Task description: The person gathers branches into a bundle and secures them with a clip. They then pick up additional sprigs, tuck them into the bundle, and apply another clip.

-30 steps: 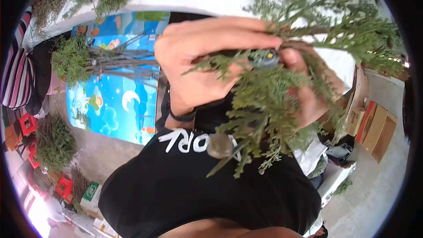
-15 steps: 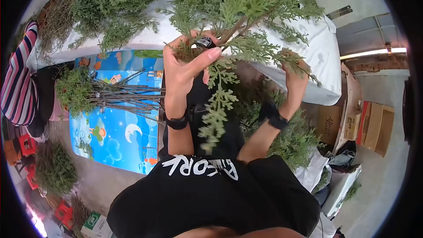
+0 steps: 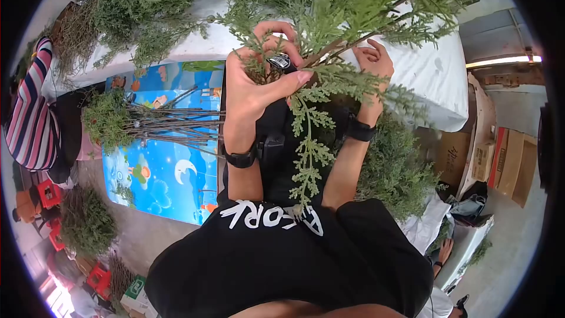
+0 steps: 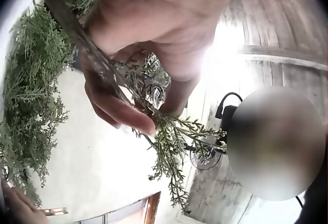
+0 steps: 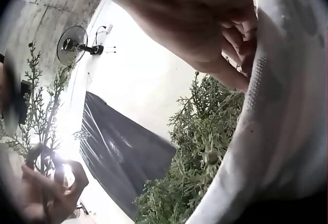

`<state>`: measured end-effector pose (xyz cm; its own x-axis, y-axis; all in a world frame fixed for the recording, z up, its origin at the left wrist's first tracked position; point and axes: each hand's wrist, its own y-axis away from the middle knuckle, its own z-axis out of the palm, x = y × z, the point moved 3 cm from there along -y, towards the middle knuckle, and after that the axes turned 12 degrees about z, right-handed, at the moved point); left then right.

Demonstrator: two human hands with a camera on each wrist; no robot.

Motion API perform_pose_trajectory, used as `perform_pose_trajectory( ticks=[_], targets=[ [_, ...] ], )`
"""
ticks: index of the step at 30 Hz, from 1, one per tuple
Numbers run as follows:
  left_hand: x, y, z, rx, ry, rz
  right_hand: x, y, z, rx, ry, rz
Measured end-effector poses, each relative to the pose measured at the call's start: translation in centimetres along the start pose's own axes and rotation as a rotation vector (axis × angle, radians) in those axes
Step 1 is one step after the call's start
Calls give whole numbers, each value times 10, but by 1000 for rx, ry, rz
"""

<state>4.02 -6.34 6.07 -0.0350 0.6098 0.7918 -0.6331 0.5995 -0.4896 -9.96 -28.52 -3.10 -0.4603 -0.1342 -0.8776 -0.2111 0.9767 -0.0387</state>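
My left hand (image 3: 250,95) grips a leafy conifer branch (image 3: 327,49) near its stem, thumb and fingers closing round it. Beside those fingers shows a small black item (image 3: 279,60) with white print, its kind unclear. A green sprig (image 3: 312,119) hangs from the branch in front of my black shirt, and the woody end reaches up to the right. My right hand (image 3: 376,72) is at the edge of the white-covered table, fingers loosely bent with nothing visible in them. In the right wrist view its fingertips are right at the white cover (image 5: 287,106).
Piles of cut greenery (image 3: 159,6) lie along the white-covered table (image 3: 426,79). At left, a bundle of stems (image 3: 176,123) rests on a blue cartoon-print board (image 3: 156,182). More foliage (image 3: 394,165) stands by my right arm. Cardboard boxes (image 3: 511,162) stand at right; a person in a striped sleeve (image 3: 32,118) is at left.
Both hands were together on the branch close to the camera, then drew apart. My right hand has left the foliage and moved left. The branch has swung so its woody end points further right.
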Motion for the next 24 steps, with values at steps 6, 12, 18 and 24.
perform_pose_trajectory(
  ticks=[6,12,18,24],
  targets=[
    [-11,-1,3,-59,-66,103,11,-5,-14,-97,15,99],
    [-6,6,11,93,1,-43,2,4,-46,-119,57,127],
    [-1,5,15,195,22,-24,5,13,-49,-28,-54,84],
    [1,5,21,275,109,23,-2,13,-55,-34,0,201]
  ],
)
